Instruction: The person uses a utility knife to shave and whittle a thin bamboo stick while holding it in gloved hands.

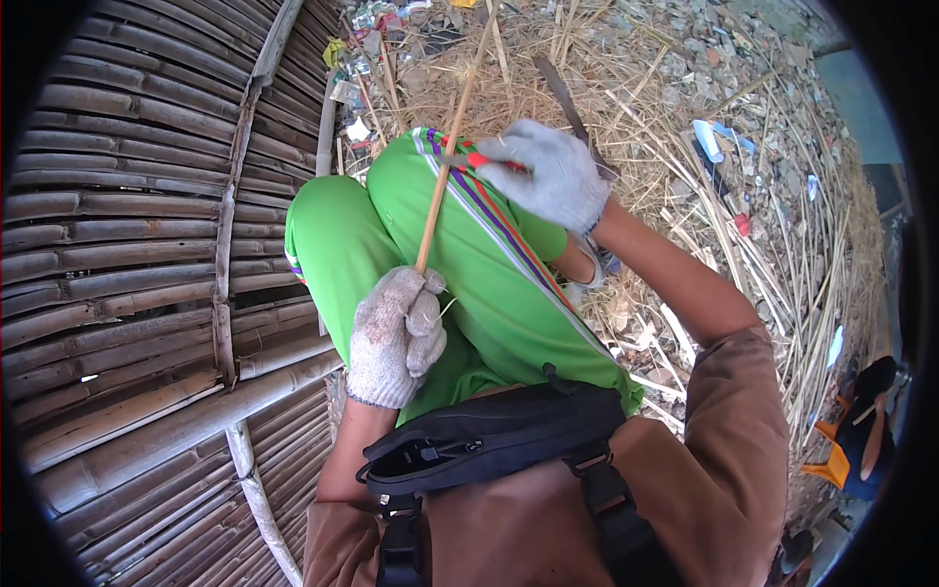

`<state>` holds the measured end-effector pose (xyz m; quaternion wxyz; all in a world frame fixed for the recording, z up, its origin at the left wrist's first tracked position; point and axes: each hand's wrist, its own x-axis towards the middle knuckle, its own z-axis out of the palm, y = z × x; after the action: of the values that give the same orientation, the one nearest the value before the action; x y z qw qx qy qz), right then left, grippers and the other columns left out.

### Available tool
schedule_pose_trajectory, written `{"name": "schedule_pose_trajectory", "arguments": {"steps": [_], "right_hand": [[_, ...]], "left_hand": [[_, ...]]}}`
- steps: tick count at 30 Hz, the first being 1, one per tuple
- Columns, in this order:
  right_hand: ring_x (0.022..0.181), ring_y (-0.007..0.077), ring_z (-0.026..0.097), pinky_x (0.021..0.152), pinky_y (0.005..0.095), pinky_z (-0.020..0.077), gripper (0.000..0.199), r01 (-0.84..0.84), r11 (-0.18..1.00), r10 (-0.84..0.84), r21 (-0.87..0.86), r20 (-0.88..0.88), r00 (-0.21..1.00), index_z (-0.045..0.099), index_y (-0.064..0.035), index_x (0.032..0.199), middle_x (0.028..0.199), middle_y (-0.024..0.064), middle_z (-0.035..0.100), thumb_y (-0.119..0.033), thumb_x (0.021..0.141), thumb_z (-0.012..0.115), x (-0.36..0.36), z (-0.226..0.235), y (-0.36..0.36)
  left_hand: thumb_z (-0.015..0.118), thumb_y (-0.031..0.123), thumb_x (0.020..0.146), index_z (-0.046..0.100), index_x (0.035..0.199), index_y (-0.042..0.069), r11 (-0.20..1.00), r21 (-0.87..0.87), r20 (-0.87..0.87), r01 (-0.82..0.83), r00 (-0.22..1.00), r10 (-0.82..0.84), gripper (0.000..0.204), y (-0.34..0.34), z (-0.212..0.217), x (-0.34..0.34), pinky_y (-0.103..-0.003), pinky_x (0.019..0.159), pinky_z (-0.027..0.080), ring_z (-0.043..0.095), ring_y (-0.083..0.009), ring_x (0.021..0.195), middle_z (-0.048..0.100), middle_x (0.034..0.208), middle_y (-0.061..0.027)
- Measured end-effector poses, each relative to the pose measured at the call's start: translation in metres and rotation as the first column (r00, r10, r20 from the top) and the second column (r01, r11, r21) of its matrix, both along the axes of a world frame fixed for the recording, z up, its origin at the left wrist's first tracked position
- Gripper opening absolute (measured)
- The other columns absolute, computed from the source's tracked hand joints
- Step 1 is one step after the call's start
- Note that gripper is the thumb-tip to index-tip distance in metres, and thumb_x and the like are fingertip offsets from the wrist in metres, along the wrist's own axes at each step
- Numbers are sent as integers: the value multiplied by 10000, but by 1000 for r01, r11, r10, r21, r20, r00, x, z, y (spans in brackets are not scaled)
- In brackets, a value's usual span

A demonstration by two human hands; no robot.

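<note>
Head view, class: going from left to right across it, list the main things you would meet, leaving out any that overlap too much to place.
Bamboo-slat wall → left gloved hand → right gloved hand → white-and-blue scrap on the littered ground.

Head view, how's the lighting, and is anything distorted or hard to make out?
Head view: the bamboo slats bow toward the rim, and the corners go black; head view: light looks soft, with gentle shading on the green trousers; head view: the stick stands out clearly, but the black pouch shows little detail.
</note>
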<state>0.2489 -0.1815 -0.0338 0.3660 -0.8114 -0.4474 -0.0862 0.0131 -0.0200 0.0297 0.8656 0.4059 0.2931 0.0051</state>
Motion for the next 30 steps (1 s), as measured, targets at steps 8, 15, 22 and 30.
{"name": "schedule_pose_trajectory", "arguments": {"steps": [8,15,22,30], "right_hand": [[838,270,756,720,404,623,249,-39,999,39,-8,21,999,824,-196,1122,996,56,733,-323,907,827,25,-1,33],[799,275,739,692,433,608,271,-183,983,183,5,44,982,827,-220,1082,934,56,714,-441,975,713,4,10,28],[825,266,744,703,416,609,267,-191,982,191,-7,1,982,824,-201,1103,956,47,719,-415,976,726,5,10,30],[852,293,757,720,435,616,310,-21,999,24,-47,67,997,835,-218,1083,925,45,730,-478,966,716,39,-4,43]], "left_hand": [[566,231,1118,635,1101,-31,998,51,44,-48,998,46,272,17,-5,10,-274,363,319,375,-110,369,546,633,5],[549,237,1126,626,1117,-39,995,97,9,-37,999,36,286,15,-5,11,-275,353,329,379,-105,359,528,625,16],[554,245,1126,630,1117,-46,999,-23,22,-48,999,48,301,16,-4,10,-273,349,330,385,-102,361,529,623,14],[554,250,1129,629,1123,-49,998,-2,29,-63,998,63,308,18,-2,8,-276,348,331,381,-102,360,523,622,14]]}}
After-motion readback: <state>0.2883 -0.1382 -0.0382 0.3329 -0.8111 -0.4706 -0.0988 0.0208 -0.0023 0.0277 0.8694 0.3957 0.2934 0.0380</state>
